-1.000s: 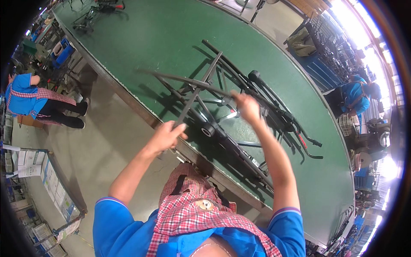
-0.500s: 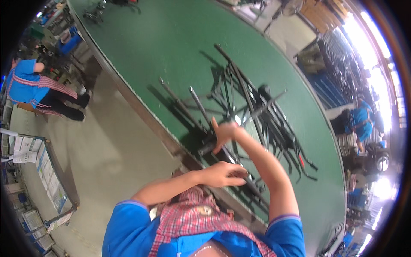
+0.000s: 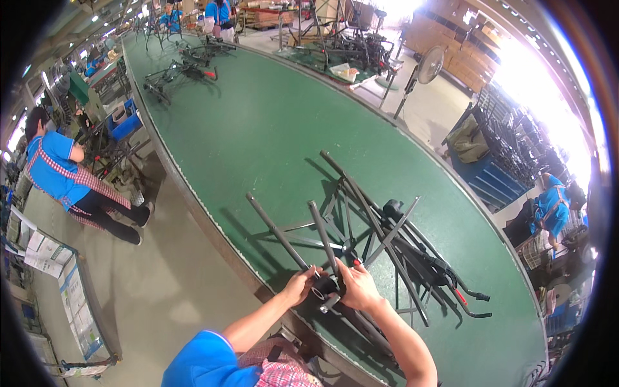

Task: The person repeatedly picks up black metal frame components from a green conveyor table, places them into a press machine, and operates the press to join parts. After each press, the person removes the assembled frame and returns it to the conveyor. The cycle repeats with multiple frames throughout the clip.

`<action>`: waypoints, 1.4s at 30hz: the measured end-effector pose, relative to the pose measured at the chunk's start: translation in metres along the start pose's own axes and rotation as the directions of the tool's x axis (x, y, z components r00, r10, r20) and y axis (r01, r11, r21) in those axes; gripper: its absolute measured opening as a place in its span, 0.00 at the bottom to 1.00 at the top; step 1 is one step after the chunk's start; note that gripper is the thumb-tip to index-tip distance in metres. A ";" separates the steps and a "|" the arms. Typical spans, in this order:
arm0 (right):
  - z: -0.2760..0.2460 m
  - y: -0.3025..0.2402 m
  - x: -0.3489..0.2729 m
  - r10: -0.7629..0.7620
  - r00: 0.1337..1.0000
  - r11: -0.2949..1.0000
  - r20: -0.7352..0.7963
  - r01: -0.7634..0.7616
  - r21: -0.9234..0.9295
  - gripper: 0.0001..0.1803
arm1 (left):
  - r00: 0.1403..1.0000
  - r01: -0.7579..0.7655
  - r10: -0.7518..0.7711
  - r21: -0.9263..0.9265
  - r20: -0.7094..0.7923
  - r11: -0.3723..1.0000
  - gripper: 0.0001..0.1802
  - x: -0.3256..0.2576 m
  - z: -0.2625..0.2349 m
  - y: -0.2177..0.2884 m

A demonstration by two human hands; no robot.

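A dark folding frame of metal tubes [image 3: 278, 230] lies on the green table [image 3: 213, 142], with crossed bars in its middle and a red-marked lever at its right end. At its near end my left hand [image 3: 298, 287] is closed round the base of one tube, beside a black round fitting [image 3: 324, 287]. My right hand [image 3: 358, 288] is closed on the frame just right of that fitting, round the base of a second tube [image 3: 321, 233]. The undersides of both hands' fingers are partly hidden. A small silver-ended stub [image 3: 329, 303] sticks out below the fitting.
The table's near edge [image 3: 222, 242] runs diagonally past my left forearm. More black frames [image 3: 187, 71] lie at its far left end. A standing fan [image 3: 431, 64] and a blue bin of metal parts [image 3: 487, 171] stand beyond. Co-workers in blue [image 3: 61, 164] are at both sides.
The head view has tilted up, showing more of the far table. Both my hands, apart and blurred before, have come together at the frame's near end and now grip it.
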State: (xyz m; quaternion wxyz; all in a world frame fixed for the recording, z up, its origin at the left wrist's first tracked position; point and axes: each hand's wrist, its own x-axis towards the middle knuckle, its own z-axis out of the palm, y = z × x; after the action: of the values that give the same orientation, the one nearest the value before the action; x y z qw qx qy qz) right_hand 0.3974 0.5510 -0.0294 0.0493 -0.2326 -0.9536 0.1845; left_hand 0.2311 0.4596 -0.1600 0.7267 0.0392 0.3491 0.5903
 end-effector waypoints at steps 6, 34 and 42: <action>-0.080 -0.050 -0.024 0.053 0.809 0.998 -0.586 -0.016 0.069 0.36 | 0.848 -0.519 0.450 0.263 0.281 0.814 0.14 -0.058 0.093 0.028; 0.013 -0.743 0.268 0.242 -0.312 0.465 -0.919 -0.794 0.392 0.38 | 0.096 0.099 -0.482 0.473 0.871 0.875 0.22 -0.418 -0.051 0.473; 0.214 -0.710 0.181 0.214 -0.914 0.452 -0.344 -0.219 0.865 0.34 | 0.183 -0.044 -0.949 0.966 0.258 0.254 0.23 -0.392 -0.149 0.246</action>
State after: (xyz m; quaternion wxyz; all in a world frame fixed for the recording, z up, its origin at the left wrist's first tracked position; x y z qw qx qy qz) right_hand -0.1040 -0.0203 0.0401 0.7015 -0.6999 -0.0352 -0.1298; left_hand -0.0790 0.1333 0.0235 0.8202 0.5459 0.1328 -0.1073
